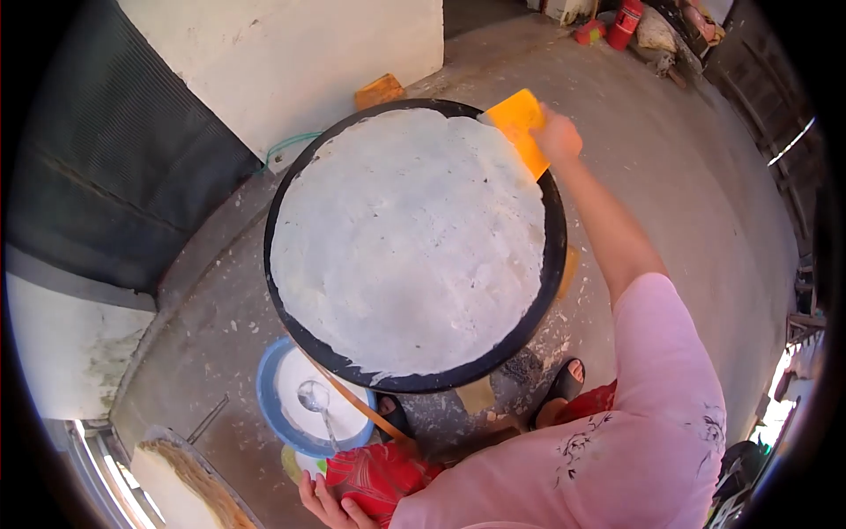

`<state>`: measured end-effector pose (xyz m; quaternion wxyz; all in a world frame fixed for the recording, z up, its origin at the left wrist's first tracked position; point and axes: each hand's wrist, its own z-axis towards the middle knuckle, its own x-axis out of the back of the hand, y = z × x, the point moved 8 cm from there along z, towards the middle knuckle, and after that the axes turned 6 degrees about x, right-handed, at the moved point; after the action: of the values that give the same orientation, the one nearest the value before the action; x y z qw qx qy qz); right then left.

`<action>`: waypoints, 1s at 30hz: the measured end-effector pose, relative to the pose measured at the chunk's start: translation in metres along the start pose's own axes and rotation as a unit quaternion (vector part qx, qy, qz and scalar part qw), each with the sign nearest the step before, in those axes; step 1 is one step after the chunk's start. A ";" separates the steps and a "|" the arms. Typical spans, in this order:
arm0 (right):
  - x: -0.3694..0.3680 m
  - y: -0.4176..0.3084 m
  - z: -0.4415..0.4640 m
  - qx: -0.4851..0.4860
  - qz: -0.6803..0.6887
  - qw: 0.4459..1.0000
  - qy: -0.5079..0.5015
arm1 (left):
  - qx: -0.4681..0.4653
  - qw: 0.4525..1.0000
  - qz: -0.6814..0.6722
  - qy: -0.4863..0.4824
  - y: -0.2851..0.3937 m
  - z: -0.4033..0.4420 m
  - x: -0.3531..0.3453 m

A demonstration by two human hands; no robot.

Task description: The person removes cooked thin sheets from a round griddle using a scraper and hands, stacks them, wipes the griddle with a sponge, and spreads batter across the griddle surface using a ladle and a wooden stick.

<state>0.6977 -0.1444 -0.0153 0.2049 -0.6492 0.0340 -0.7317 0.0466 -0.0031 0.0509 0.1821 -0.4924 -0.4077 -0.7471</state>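
Observation:
A large round black griddle (553, 256) bears a thin layer of pale batter (405, 238) spread over most of its surface. At its upper right edge, my right hand (557, 134) grips a flat yellow scraper (520, 123), whose edge lies along the border of the batter. My left hand (330, 504) is low in the view, beside the red cloth (379, 480) over my knee, fingers apart and holding nothing visible. Near it stands a blue basin (267, 397) of white batter with a metal ladle (314, 397) in it.
A brown strip (352, 398) slants from the griddle's edge past the basin. Behind the griddle are a wooden block (379, 91) and a white wall (308, 53). Stacked flat sheets (181, 485) lie at the lower left. A red cylinder (625, 25) stands at the upper right.

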 end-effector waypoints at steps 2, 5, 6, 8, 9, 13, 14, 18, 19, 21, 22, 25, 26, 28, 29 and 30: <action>-0.002 -0.004 0.029 -0.070 -0.012 0.997 -0.028 | 0.014 1.000 0.007 -0.009 0.002 0.008 -0.002; -0.030 -0.056 0.053 0.074 -0.027 0.997 -0.002 | 0.008 1.000 0.001 -0.001 0.004 0.019 -0.004; -0.036 -0.066 0.063 0.079 -0.031 0.996 -0.006 | 0.016 1.000 0.000 -0.003 0.001 0.020 -0.008; -0.037 -0.084 0.083 0.026 -0.090 0.995 -0.028 | 0.057 0.998 -0.032 -0.006 -0.010 0.023 -0.011; -0.044 -0.096 0.093 0.033 -0.091 0.995 -0.031 | 0.020 1.000 0.011 -0.012 -0.005 0.029 -0.009; -0.075 -0.162 0.121 0.142 -0.114 0.983 -0.022 | 0.063 0.997 0.014 -0.052 -0.009 0.039 -0.013; -0.087 -0.188 0.123 0.190 -0.102 0.976 -0.022 | 0.073 0.996 0.014 -0.052 -0.015 0.037 -0.014; -0.129 -0.293 0.120 0.351 -0.035 0.935 -0.028 | 0.105 0.991 0.056 -0.060 -0.023 0.030 -0.013; -0.139 -0.321 0.113 0.412 -0.002 0.911 -0.008 | 0.128 0.986 0.076 -0.069 -0.026 0.029 -0.013; -0.154 -0.375 0.086 0.496 0.048 0.867 -0.008 | 0.136 0.985 0.072 -0.076 -0.030 0.025 -0.013; -0.160 -0.403 0.068 0.523 0.065 0.849 -0.028 | 0.139 0.985 0.066 -0.083 -0.031 0.023 -0.013; -0.175 -0.478 -0.015 0.634 0.134 0.759 -0.065 | 0.114 0.992 0.025 -0.049 -0.025 0.028 -0.009; -0.175 -0.493 -0.048 0.635 0.149 0.744 -0.144 | 0.117 0.992 0.026 -0.046 -0.026 0.027 -0.010; -0.164 -0.515 -0.126 0.683 0.169 0.668 -0.243 | 0.081 0.997 0.020 0.000 -0.022 0.023 -0.004; -0.159 -0.522 -0.164 0.728 0.175 0.610 -0.260 | 0.086 0.996 0.022 0.003 -0.022 0.022 -0.004; -0.156 -0.523 -0.203 0.752 0.170 0.564 -0.295 | 0.076 0.997 0.022 0.012 -0.019 0.023 -0.001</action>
<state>0.3802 0.3433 -0.0280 0.7382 -0.4227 -0.4811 -0.2120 0.0475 0.0260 0.0465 0.2404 -0.4768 -0.4497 -0.7160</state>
